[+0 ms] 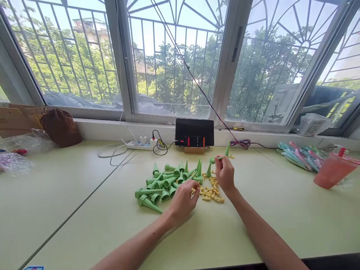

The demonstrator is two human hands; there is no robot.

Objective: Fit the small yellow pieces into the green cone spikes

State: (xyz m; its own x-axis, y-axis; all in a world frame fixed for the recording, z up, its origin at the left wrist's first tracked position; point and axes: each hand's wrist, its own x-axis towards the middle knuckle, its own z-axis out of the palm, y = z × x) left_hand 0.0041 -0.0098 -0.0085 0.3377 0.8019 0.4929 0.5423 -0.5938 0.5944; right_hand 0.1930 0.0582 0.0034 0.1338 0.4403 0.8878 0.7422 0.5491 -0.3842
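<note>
Right hand (pixel 225 173), centre of frame, is closed around one green cone spike (pixel 218 159), held level just above the desk (pixel 84 210), wide end pointing left. Held up off the heap like that it sits clear in front of the camera, probably so its open end can be got at. Left hand (pixel 184 200), lower centre, fingers curled down and pinching at the near edge of the small yellow pieces (pixel 210 190); looks like one yellow bit sits between the fingertips, but it is too small to be sure.

Pile of green cone spikes (pixel 165 182) lies loose, centre of frame just left of the hands, mostly on their sides, a few standing tip up at the back. Yellow pieces are scattered right beside the pile, between the two hands, so both kinds are in easy reach without moving the arms. One more green spike (pixel 227 149) stands upright alone behind the right hand, apart from the heap.

Behind, middle of frame by the window sill: dark tablet (pixel 194 131) propped upright with a phone (pixel 194 141) leaning against it on a small stand, screen facing the person. White power strip (pixel 142 143) left of it, cables trailing. Brown pouch (pixel 60 127) upper left by the sill, clear plastic bags (pixel 19 144) far left. Right edge: bundle of pastel-coloured items (pixel 299 154) and a pink cup (pixel 333 170) with lid, well apart from the work.
</note>
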